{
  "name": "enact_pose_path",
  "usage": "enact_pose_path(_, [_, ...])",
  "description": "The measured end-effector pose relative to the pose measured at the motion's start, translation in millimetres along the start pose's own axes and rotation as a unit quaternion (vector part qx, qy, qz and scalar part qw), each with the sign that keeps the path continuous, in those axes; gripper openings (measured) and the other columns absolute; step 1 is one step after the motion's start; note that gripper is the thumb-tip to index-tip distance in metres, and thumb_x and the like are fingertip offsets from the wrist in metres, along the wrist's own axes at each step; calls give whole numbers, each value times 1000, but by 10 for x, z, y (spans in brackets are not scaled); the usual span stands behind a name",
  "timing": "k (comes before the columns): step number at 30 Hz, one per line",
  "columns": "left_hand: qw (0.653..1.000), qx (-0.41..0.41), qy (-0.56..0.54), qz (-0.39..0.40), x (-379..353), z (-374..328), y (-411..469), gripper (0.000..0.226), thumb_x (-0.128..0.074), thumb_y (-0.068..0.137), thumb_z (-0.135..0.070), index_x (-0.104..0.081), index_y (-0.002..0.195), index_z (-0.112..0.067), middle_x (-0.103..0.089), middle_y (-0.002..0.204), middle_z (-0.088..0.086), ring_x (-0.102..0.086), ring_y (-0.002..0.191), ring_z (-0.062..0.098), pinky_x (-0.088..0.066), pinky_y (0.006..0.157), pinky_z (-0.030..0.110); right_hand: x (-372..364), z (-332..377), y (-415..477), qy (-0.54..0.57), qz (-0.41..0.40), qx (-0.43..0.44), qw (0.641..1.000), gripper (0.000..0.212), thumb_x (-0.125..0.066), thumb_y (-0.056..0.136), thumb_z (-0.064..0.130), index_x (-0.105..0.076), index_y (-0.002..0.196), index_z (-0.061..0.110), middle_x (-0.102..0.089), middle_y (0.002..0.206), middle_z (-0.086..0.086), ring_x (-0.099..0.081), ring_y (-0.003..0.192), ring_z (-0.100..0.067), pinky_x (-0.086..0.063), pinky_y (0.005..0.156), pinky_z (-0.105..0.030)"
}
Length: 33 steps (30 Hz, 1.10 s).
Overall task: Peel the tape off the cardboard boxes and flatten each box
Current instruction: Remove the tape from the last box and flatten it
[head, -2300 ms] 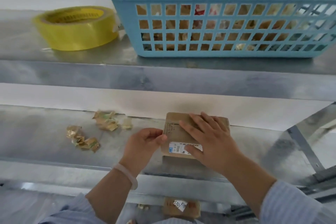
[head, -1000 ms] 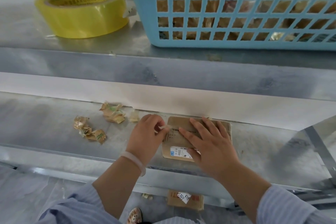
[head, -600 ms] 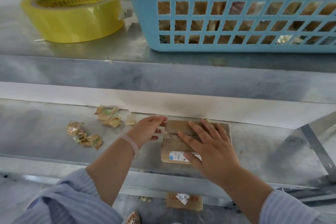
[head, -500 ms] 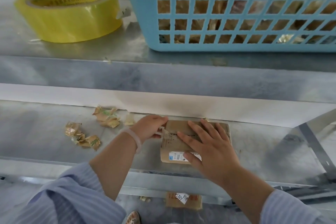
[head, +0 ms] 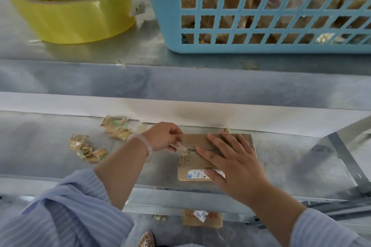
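A small brown cardboard box (head: 192, 163) with a white barcode label lies on the lower metal shelf (head: 40, 150). My right hand (head: 232, 160) presses flat on its top with fingers spread. At the box's left edge, my left hand (head: 165, 136) pinches a strip of clear tape (head: 181, 147) that lifts off the box's seam. The right half of the box is hidden under my right hand.
Crumpled tape wads (head: 88, 148) lie on the lower shelf to the left. A yellow tape roll (head: 72, 11) and a blue plastic basket (head: 172, 18) full of scraps stand on the upper shelf. Another cardboard piece (head: 202, 217) lies on the floor below.
My left hand has taken hold of the tape end at the box's left edge and pulled it up and to the left. My right hand has stayed pressed on the box.
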<state>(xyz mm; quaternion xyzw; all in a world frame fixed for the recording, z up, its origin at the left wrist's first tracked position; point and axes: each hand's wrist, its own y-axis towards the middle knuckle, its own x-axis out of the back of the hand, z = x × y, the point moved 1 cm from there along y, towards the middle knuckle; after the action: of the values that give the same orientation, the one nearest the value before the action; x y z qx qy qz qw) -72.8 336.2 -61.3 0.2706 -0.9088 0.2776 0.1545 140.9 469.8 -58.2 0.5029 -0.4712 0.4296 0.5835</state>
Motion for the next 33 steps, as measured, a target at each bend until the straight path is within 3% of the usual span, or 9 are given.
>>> enact_pose_path(5, [994,-74,38,-78,-78,-29,-44,20,-55,96,-13,-64,81,-22,-67,84,-6,-63,73,5,-47,57,10,15,12,28,6,-6,-5,1000,47,-46,90,59,-52,135,46,-52,144,3,-45,135,-31,-35,108,-58])
enact_pose_path(9, [983,-119,-12,-143,-20,-80,-179,17,-56,96,-15,-63,82,-22,-67,83,-9,-63,75,-2,-50,63,13,37,26,55,2,2,-17,1000,47,-43,90,58,-55,133,46,-54,142,3,-47,133,-31,-36,108,-58])
enact_pose_path(13, [984,-142,-23,-107,10,-143,-371,21,-54,97,-9,-63,82,-22,-71,78,-7,-67,79,3,-54,71,19,32,27,63,4,1,-18,1000,47,-42,89,58,-55,133,46,-55,141,3,-48,132,-31,-37,108,-58])
enact_pose_path(16, [982,-91,-149,-68,-34,-105,-488,20,-54,97,-10,-67,83,-15,-74,80,-3,-69,80,7,-58,74,26,19,29,56,4,0,-20,1000,47,-43,89,58,-55,132,47,-55,141,3,-48,132,-31,-36,108,-58])
enact_pose_path(19, [973,-71,-199,-88,-95,-85,-520,15,-62,92,-11,-71,82,-17,-74,80,0,-70,79,11,-58,68,28,15,33,60,3,-2,-18,1000,47,-43,89,58,-55,132,47,-55,140,3,-48,131,-31,-37,108,-58])
enact_pose_path(23, [973,-91,-58,-205,-210,-76,-499,18,-77,80,-17,-70,81,-33,-69,77,-6,-67,73,11,-57,67,26,15,33,61,2,6,-19,1000,47,-42,90,59,-55,133,46,-55,141,3,-48,132,-31,-36,108,-58])
enact_pose_path(25, [970,-77,-13,-230,-253,-37,-503,21,-79,78,-23,-65,83,-36,-64,86,-9,-64,73,6,-54,62,22,21,38,60,-3,15,-20,1000,48,-40,90,59,-53,134,47,-54,142,3,-47,132,-31,-36,108,-58])
enact_pose_path(30, [982,-13,-124,-142,-268,70,-563,2,-71,88,-21,-71,90,-20,-75,83,-5,-72,80,9,-61,69,31,33,31,71,-11,33,-23,999,49,-36,91,60,-49,137,48,-52,144,4,-46,133,-30,-35,109,-57])
enact_pose_path(33, [977,-34,-167,-130,-266,116,-644,15,-63,93,-11,-75,93,-19,-76,87,-6,-72,87,11,-58,73,25,34,33,73,-8,34,-23,999,49,-36,91,60,-50,136,48,-52,144,3,-47,133,-31,-36,109,-58])
